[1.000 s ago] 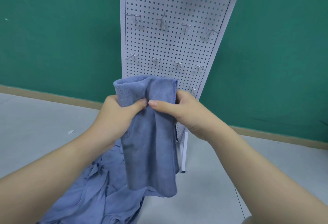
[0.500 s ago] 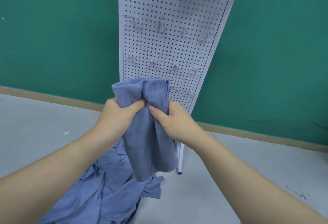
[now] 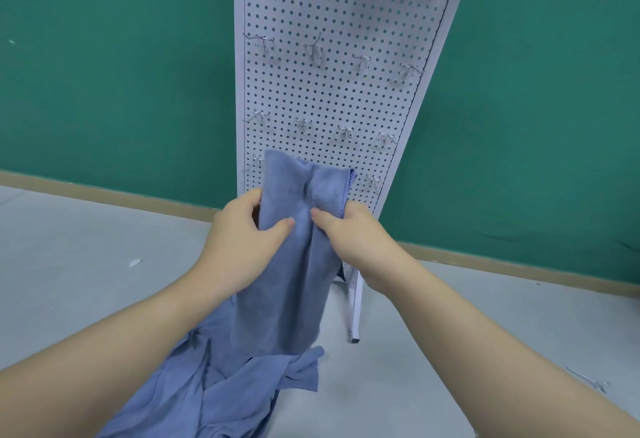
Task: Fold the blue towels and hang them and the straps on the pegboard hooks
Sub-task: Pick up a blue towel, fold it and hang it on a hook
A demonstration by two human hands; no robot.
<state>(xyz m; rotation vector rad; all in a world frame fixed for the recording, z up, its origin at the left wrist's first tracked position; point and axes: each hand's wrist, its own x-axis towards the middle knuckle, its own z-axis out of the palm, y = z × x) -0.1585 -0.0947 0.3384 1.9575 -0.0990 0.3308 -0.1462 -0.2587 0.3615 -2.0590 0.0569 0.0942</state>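
A flat, matte green wall (image 3: 114, 84) fills the back of the room. Along its foot runs a narrow tan baseboard strip (image 3: 104, 193) (slightly tilted from here), meeting a pale grey smooth floor (image 3: 69, 264). The light is soft and even, with only faint shadows.

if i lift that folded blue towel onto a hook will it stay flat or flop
Probably flops: the folded towel hangs limp below the left hand and right hand. Likely light, since pinching fingers carry it. Its fuzzy surface probably won't slip off.
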